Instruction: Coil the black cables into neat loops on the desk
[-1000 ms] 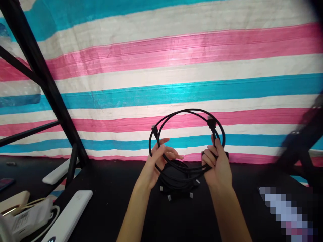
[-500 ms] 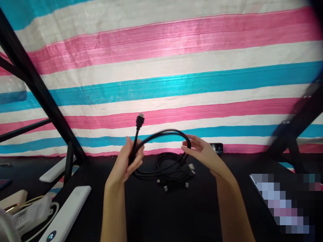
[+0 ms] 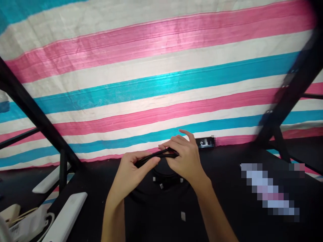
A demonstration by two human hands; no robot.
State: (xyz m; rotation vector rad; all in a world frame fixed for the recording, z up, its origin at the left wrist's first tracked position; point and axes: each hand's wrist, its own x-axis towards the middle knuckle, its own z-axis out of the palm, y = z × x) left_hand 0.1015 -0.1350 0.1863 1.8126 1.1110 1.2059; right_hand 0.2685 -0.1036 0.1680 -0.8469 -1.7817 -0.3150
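My left hand [image 3: 132, 173] is closed around a looped bundle of black cable [image 3: 156, 155], its thumb lying along the strands. My right hand [image 3: 185, 158] grips the same cable from the other side, with one finger raised. Beneath the hands, a second coil of black cable [image 3: 165, 178] rests on the black table and is partly hidden by them. Several small metal plugs show at this coil's near side. Closer to me is a pale metal plug [image 3: 183, 216]; which cable it belongs to, I cannot tell.
A long white bar [image 3: 67, 215] lies at the left, beside a white power adapter [image 3: 26, 223] with cords. At the back stands a dark phone-like device [image 3: 205, 143]. Black frame posts [image 3: 37, 121] rise on both sides before a striped sheet [image 3: 161, 80]. A pixelated item [image 3: 270, 193] lies right.
My hands have come closer together, and the wide cable loop between them is now gathered flat. The plug that stood up above my left hand no longer shows there. The view has shifted slightly.
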